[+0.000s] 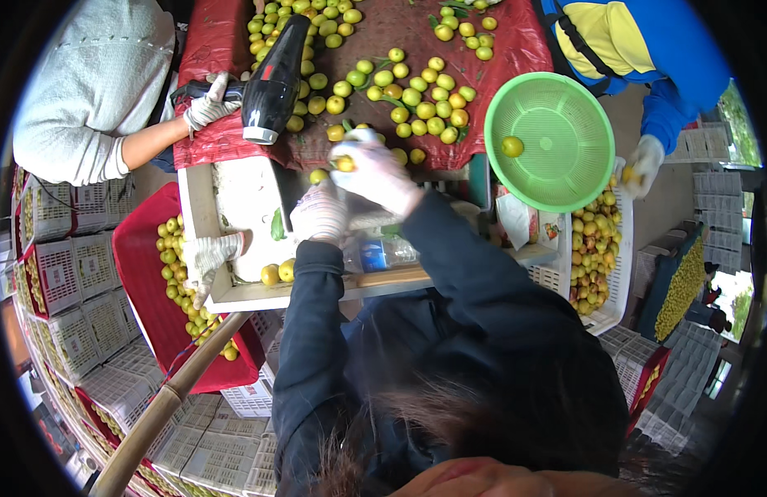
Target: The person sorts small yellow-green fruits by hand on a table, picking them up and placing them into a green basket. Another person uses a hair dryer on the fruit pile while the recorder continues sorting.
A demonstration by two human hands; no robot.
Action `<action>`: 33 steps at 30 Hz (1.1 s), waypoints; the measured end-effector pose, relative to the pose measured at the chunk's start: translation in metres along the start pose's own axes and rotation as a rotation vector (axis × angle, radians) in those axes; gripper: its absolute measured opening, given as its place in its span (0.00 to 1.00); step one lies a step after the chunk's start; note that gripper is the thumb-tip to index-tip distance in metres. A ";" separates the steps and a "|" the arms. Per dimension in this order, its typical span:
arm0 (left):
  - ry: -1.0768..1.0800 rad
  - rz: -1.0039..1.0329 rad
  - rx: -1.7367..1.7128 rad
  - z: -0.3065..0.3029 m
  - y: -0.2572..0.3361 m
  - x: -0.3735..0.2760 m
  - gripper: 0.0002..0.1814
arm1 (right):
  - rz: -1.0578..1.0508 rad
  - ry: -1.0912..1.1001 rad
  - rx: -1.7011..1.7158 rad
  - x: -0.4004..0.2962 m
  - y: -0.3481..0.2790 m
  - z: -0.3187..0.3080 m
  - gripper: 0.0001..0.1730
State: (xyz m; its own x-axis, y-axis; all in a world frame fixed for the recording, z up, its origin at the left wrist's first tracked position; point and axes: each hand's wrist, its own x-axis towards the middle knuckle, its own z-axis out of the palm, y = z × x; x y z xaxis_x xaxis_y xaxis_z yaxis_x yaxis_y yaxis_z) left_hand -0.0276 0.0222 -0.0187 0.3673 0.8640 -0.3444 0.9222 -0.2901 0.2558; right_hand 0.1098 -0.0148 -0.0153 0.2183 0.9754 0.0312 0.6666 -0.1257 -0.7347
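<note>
My left hand [321,212], in a white knitted glove with stripes, is over the wooden tray, with a round yellow-green fruit [318,177] at its fingertips. Just to the right, my gloved right hand [376,171] is blurred and grips another yellowish fruit [345,163]. Both hands are at the near edge of the red-covered table [513,37]. Loose fruit [425,110] with some green leaves lies scattered beyond them. Two more fruits [278,272] sit in the white-bottomed wooden tray [250,205], beside a single leaf [277,225].
A black hair dryer [271,81] is held by a co-worker's gloved hand [212,105]; another glove [212,261] rests at the tray's left side. A green plastic basket [600,143] holds one fruit. At right, a co-worker's hand [647,163] holds fruit above a white crate [622,261]. A bamboo pole [172,397] crosses lower left.
</note>
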 end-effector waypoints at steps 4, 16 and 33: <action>0.107 0.083 -0.045 0.015 -0.002 0.001 0.20 | 0.061 0.438 -0.440 -0.127 0.008 -0.137 0.21; 0.128 0.094 -0.059 0.019 -0.008 -0.001 0.20 | 0.484 0.627 -0.789 -0.238 0.050 -0.265 0.29; 0.269 0.256 -0.360 -0.003 0.002 0.014 0.18 | 0.214 -0.056 -0.340 -0.034 0.108 -0.079 0.22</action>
State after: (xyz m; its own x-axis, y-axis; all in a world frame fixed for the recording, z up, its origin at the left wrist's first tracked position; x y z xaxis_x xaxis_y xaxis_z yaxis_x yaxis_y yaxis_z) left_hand -0.0210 0.0355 -0.0203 0.4877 0.8730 0.0020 0.6898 -0.3868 0.6121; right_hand 0.2302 -0.0759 -0.0423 0.3449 0.9278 -0.1422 0.8100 -0.3707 -0.4544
